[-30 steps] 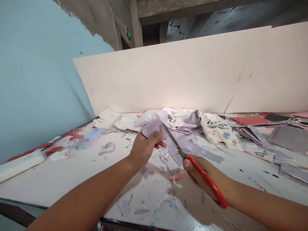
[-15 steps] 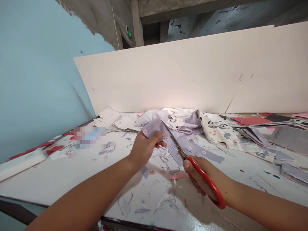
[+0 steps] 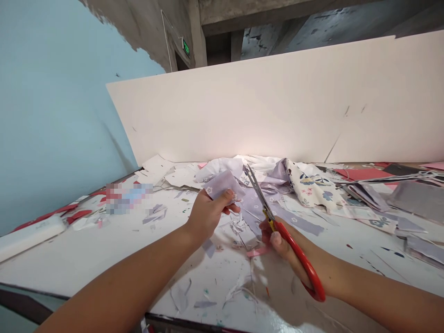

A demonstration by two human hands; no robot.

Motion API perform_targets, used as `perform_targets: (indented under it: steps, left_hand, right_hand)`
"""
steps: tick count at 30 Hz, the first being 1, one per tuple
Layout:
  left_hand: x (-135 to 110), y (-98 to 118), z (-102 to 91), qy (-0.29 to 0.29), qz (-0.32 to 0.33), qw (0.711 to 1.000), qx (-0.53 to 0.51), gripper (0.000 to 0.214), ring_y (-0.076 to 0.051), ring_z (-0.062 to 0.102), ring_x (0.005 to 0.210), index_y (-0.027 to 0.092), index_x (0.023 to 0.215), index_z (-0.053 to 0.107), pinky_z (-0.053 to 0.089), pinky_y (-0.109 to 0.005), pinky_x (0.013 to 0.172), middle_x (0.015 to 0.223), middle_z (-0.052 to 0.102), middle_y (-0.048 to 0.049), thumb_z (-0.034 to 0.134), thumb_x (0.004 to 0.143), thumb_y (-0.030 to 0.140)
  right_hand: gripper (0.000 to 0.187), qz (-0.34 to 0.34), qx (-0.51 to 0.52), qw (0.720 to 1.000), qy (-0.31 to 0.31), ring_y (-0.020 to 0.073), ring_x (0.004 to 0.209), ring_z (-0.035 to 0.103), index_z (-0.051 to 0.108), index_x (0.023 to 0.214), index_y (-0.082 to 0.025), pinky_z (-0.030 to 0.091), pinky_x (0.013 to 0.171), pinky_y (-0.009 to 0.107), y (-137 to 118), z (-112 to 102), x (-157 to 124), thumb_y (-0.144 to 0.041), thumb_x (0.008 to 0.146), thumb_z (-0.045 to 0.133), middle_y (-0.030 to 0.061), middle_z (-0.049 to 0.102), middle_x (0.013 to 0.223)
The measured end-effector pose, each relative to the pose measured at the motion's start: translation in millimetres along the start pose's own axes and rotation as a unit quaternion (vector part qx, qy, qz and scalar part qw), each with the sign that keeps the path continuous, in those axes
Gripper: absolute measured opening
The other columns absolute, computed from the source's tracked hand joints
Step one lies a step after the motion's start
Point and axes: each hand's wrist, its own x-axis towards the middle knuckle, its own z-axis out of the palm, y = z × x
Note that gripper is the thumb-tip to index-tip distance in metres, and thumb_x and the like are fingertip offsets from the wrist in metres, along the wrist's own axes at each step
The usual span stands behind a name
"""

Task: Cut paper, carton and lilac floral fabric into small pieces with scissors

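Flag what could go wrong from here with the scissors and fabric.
The scissor blades in the right hand sit close to the left hand gripping the lilac fabric scrap, so a slip could nick its fingers. The blades also pass over loose lilac cloth, which might get snipped by accident.

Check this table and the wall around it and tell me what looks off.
The blue paint on the wall ends in a ragged, flaked edge, exposing bare concrete above it. The tall white board behind the table has dark scuffs and a long scratch. Cut scraps litter the white tabletop.
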Motion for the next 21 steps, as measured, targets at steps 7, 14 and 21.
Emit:
perform_targets:
  steps: [7,14,21]
  left_hand:
    - [-3.4,0.8,2.0,-0.004,0.006,1.000,0.011,0.023,-0.013,0.060,0.053,0.015,0.073,0.060,0.041,-0.024,0.052,0.062,0.061,0.0004,0.065,0.069,0.037]
    - [-7.1,1.4,7.5,-0.003,0.009,1.000,0.016,0.025,-0.012,0.060,0.052,0.015,0.072,0.059,0.040,-0.022,0.049,0.061,0.061,0.0001,0.065,0.069,0.039]
    - [-8.8,2.4,6.6,-0.010,0.013,1.000,0.013,0.026,-0.011,0.060,0.052,0.015,0.076,0.059,0.041,-0.021,0.050,0.064,0.061,0.0002,0.065,0.070,0.039]
  right_hand:
    - [0.052,0.027,0.000,0.999,-0.019,0.0224,0.080,0.058,0.051,0.086,-0.019,0.051,0.073,0.037,-7.3,-0.5,-0.6,-0.067,0.078,0.032,0.0058,0.053,0.087]
    - [0.046,0.011,0.019,0.999,-0.049,0.0225,0.079,0.062,0.051,0.091,-0.019,0.049,0.076,0.037,-4.2,1.9,0.7,-0.061,0.083,0.033,0.0053,0.054,0.090]
    - [0.043,0.014,0.043,0.997,-0.063,0.0207,0.079,0.061,0.048,0.083,-0.019,0.049,0.078,0.037,-10.5,1.3,0.7,-0.060,0.083,0.033,0.0046,0.051,0.090]
